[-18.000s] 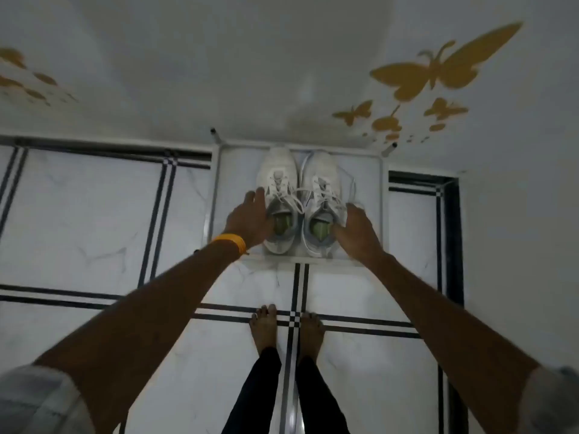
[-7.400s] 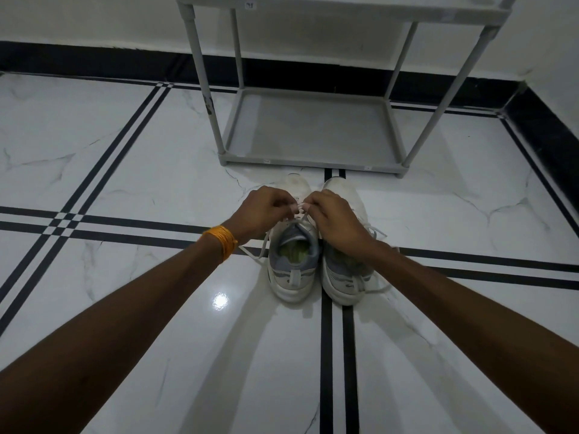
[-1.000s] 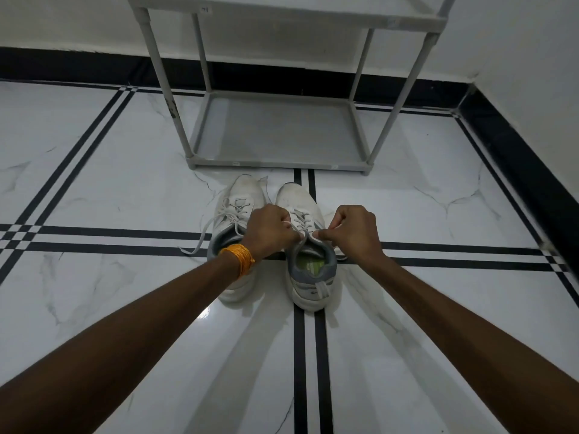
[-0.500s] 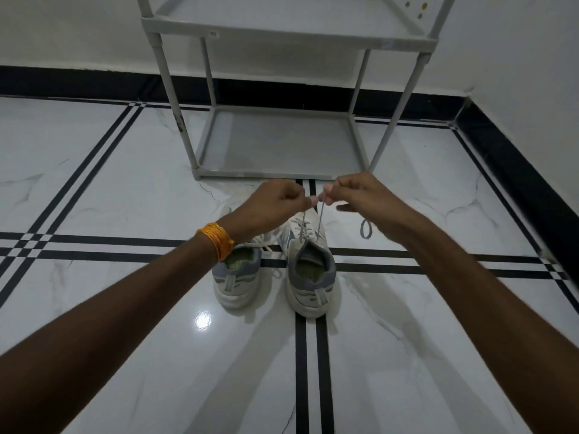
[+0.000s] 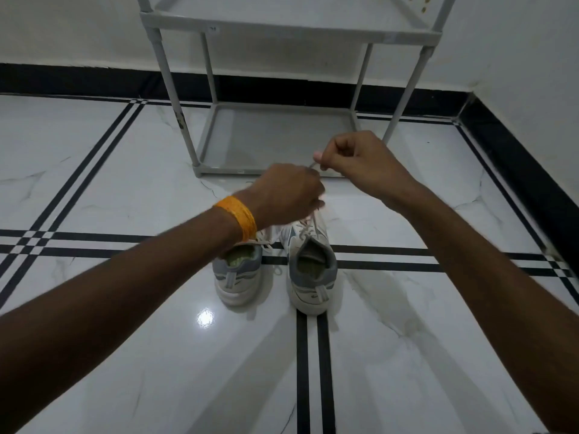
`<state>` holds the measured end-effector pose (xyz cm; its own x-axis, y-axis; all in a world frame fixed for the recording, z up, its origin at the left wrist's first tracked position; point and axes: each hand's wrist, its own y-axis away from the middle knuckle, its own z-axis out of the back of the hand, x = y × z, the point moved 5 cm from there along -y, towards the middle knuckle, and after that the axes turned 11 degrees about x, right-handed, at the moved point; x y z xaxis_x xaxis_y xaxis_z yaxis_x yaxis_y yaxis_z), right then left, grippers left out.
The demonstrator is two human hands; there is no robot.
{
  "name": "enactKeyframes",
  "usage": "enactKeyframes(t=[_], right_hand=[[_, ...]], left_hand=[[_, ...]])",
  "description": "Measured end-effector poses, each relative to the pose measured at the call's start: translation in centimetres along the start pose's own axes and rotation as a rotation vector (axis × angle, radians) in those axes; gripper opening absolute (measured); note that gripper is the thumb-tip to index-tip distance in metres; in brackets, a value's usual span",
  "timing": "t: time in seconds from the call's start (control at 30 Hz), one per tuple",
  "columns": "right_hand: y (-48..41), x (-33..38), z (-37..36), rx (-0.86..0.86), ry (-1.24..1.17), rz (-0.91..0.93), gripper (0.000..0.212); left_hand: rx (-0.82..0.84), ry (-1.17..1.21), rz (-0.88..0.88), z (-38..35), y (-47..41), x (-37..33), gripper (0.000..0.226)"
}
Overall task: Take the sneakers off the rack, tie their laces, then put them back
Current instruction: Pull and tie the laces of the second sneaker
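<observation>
Two white and grey sneakers stand side by side on the floor, heels toward me: the left sneaker and the right sneaker. My left hand, with an orange band on the wrist, is closed over the right sneaker's laces and hides its toe. My right hand is raised higher and pinches a lace end pulled up from that shoe. The left sneaker's lace lies loose between the shoes.
The grey shoe rack stands just behind the sneakers against the white wall, its bottom shelf bare. A black skirting runs along the wall at right. The floor is glossy white marble with black stripes.
My right hand has lifted up and to the right, drawing the lace taut. My left hand has dropped closer to the right sneaker's tongue.
</observation>
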<state>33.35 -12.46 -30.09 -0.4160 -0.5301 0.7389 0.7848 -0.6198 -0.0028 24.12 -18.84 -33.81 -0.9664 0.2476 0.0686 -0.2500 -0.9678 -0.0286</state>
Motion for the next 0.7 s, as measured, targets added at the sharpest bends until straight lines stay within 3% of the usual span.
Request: enactKeyframes(t=[0.07, 0.13, 0.17, 0.27, 0.37, 0.5, 0.57, 0.63, 0.7], right_hand=[[-0.2, -0.9, 0.4, -0.046, 0.207, -0.026, 0.017], [0.1, -2.2, 0.2, -0.068, 0.452, -0.105, 0.012], [0.4, -2.7, -0.1, -0.069, 0.510, -0.140, 0.019], [1.3, -2.8, -1.3, -0.007, 0.362, -0.133, 0.034], [1.3, -2.5, -2.7, 0.128, 0.057, -0.157, 0.023], [1.7, -2.2, -1.5, -0.063, -0.027, -0.140, 0.027], [2.0, -1.4, -0.6, -0.078, -0.157, -0.118, 0.031], [2.1, 0.0, -0.1, -0.017, -0.303, -0.064, 0.028], [1.7, 1.4, 0.1, 0.043, -0.442, 0.003, 0.024]], left_hand=[[0.066, 0.131, 0.137, 0.6, -0.5, 1.3, 0.035], [0.149, 0.589, 0.251, 0.4, -0.9, 2.1, 0.039], [0.174, 0.839, 0.300, 0.3, -0.8, 2.2, 0.037], [0.199, 1.280, 0.389, -0.1, -0.2, 2.3, 0.028], [0.176, 1.331, 0.383, -0.6, 0.0, 2.7, 0.034], [0.072, 1.507, 0.351, -0.7, -0.1, 3.2, 0.039], [0.039, 1.590, 0.332, -0.9, 0.2, 4.2, 0.034], [0.103, 1.542, 0.286, -1.2, 0.7, 4.4, 0.023], [0.203, 1.418, 0.266, -2.2, 0.9, 3.0, 0.029]])
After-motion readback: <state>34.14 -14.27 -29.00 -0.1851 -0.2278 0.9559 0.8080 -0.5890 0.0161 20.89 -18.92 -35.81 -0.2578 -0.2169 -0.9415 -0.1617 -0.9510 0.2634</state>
